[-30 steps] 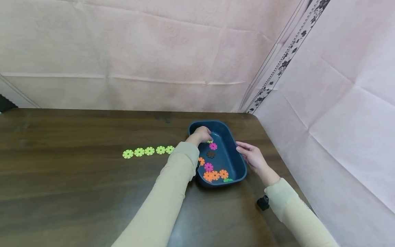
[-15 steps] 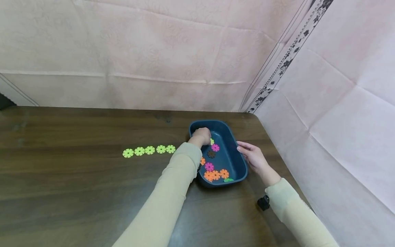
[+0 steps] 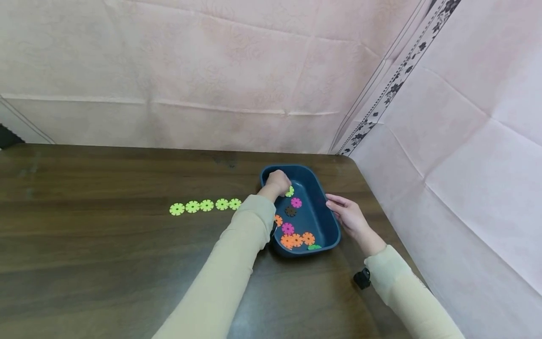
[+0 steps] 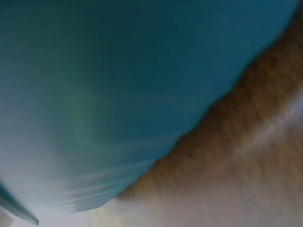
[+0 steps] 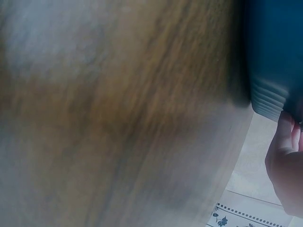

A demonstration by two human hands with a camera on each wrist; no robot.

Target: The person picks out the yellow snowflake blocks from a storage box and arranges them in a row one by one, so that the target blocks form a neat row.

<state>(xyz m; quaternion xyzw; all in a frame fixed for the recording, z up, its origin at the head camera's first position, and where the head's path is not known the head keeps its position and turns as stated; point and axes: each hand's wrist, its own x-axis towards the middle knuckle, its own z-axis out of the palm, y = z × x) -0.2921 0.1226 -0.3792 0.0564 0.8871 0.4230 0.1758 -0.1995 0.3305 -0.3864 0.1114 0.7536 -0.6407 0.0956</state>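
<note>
A dark blue plastic tray (image 3: 315, 221) stands on the wooden table, holding several flower-shaped discs. My left hand (image 3: 275, 183) reaches over its left side and pinches a yellow-green flower disc (image 3: 290, 191) at the fingertips. Beneath that hand lie a pink disc (image 3: 296, 202) and a dark brown disc (image 3: 290, 211). Against the tray's right rim, my right hand (image 3: 349, 216) rests its fairly straight fingers and thumb. In the right wrist view, the fingers (image 5: 284, 132) touch the tray's outer side. The left wrist view shows mostly the tray wall (image 4: 118, 94); the left fingers are hidden there.
Left of the tray, several yellow-green discs (image 3: 206, 205) lie in a row on the table (image 3: 106, 254). Orange discs (image 3: 297, 240), another pink disc (image 3: 288, 228) and a green disc (image 3: 314, 246) gather near the tray's front. Pale cloth (image 3: 169, 75) hangs behind and to the right.
My left hand has closed on the yellow-green disc and raised it slightly from the tray floor. A pink disc beside it shifted a little right. The right hand stays at the rim.
</note>
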